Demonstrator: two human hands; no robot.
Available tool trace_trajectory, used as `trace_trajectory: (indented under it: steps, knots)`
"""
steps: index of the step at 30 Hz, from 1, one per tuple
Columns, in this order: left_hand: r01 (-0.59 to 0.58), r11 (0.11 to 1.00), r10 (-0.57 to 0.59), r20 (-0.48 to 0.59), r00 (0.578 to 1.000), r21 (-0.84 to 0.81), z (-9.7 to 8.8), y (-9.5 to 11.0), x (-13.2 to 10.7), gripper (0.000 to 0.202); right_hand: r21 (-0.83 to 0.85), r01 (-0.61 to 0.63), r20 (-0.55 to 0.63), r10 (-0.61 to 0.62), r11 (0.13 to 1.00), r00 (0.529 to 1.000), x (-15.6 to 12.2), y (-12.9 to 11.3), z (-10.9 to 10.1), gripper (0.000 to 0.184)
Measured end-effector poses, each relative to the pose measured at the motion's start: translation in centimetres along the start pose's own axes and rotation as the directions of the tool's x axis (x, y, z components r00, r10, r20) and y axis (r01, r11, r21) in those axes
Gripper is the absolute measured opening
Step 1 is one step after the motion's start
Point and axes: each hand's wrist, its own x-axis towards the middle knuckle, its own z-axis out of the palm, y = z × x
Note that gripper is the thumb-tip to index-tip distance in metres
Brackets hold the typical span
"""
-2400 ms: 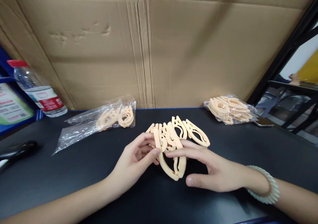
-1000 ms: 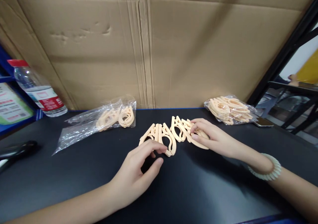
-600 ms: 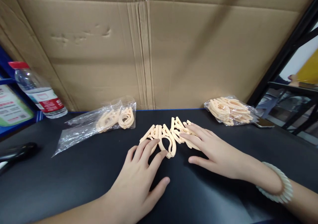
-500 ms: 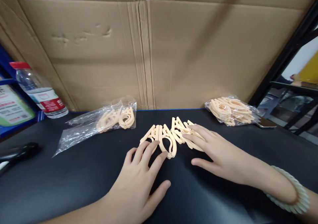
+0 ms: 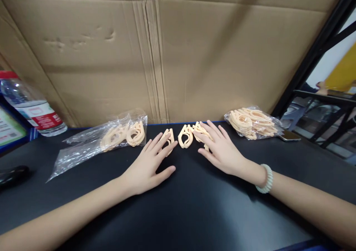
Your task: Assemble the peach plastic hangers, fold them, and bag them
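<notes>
Several cream folding hangers, folded up, lie in a row at the back middle of the black table. My left hand (image 5: 146, 165) is spread flat, its fingertips resting over the left hanger (image 5: 170, 136) and partly covering it. Between my hands sits a middle hanger (image 5: 180, 141), which neither hand appears to touch. The right-hand hangers (image 5: 198, 127) overlap one another, and the spread fingers of my right hand (image 5: 224, 150) lie over them and hide part. Neither hand grips anything. A pale beaded bracelet (image 5: 268, 178) circles my right wrist.
Clear plastic bags holding more cream hangers lie at back left (image 5: 135, 134) and back right (image 5: 241, 121). A phone (image 5: 290, 135) is beside the right one. At left stand a red-capped bottle (image 5: 46, 119) and a dark rounded object (image 5: 13, 175). Cardboard (image 5: 208, 58) walls the back.
Both hands have moved forward toward the cardboard, and the hangers now lie farther back. The left hanger has parted from the middle one. The view has shifted slightly.
</notes>
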Motion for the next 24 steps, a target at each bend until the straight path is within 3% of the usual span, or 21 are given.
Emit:
trace_trajectory:
  steps: [4, 7, 9, 12, 16, 24]
  knots:
    - [-0.059, 0.998, 0.06, -0.053, 0.997, 0.021, -0.3, 0.0, -0.7, 0.045, 0.116, -0.005, -0.1, 0.017, 0.993, 0.995, -0.1, 1.5, -0.7, 0.035]
    - [-0.034, 0.999, 0.036, -0.109, 0.993, 0.015, -0.8, 0.9, -1.1, 0.027, 0.175, -0.087, -0.011, 0.091, 0.981, 0.996, -0.6, 1.5, -1.6, 0.021]
    - [0.016, 1.0, -0.013, -0.104, 0.994, 0.026, -1.0, 1.4, -1.2, 0.021, 0.191, -0.15, 0.098, 0.133, 0.97, 0.986, -0.9, 1.2, -2.1, 0.021]
    - [0.022, 1.0, -0.021, -0.052, 0.998, 0.017, -0.9, 1.5, -1.3, 0.028, 0.247, -0.105, 0.185, 0.059, 0.963, 0.981, -1.1, 0.5, -2.3, 0.018]
    - [0.044, 0.999, -0.045, 0.023, 0.999, 0.028, -0.5, 1.0, -1.5, 0.048, 0.255, 0.001, 0.132, -0.036, 0.967, 0.991, -1.3, 0.3, -1.9, 0.028]
    - [0.021, 1.0, -0.022, 0.038, 0.999, 0.008, -0.7, 1.1, -1.6, 0.042, 0.263, 0.0, 0.173, -0.047, 0.965, 0.984, -1.5, -0.2, -1.8, 0.023]
